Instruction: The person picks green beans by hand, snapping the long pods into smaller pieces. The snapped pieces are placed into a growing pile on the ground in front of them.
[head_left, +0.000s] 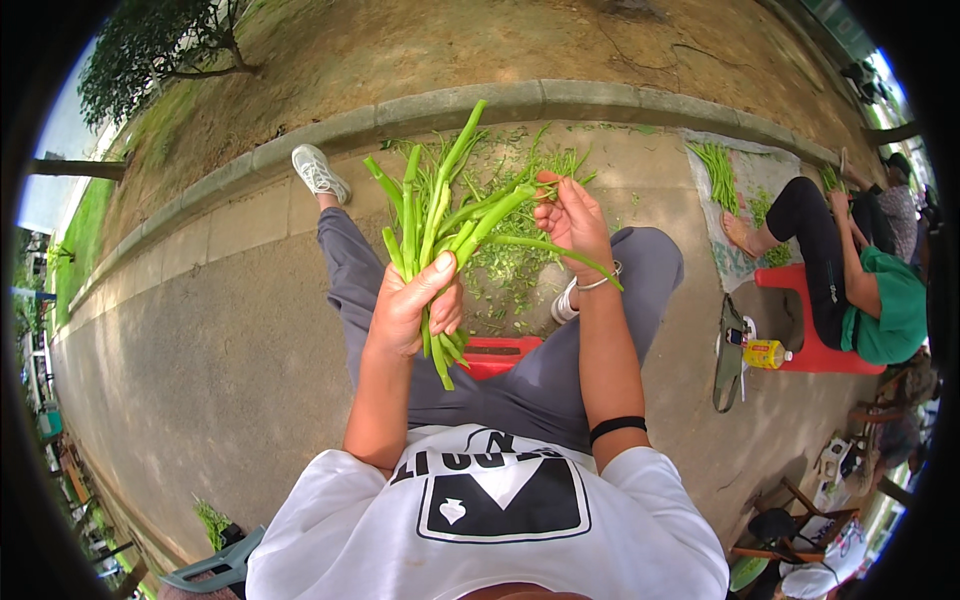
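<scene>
My left hand (421, 304) is closed around a bundle of thick green vegetable stems (450, 217), their cut ends fanning upward and outward. To its right, my right hand (574, 214) pinches thin green shoots between thumb and fingers at the tip of one thick stem. A long thin stem from the bundle reaches across my right wrist, which wears a bangle. On the pavement between my feet, beyond the hands, lie scattered leaf scraps (510, 289) and a heap of thin stems and leaves.
A red plastic stool (499, 354) is under me. At right, a person in a green top sits on a red stool (806, 330) beside a sheet (727, 255) bearing green stems (716, 176). A yellow-labelled bottle (765, 354) and a strapped bag (726, 360) lie near that stool. A stone kerb (510, 101) runs ahead.
</scene>
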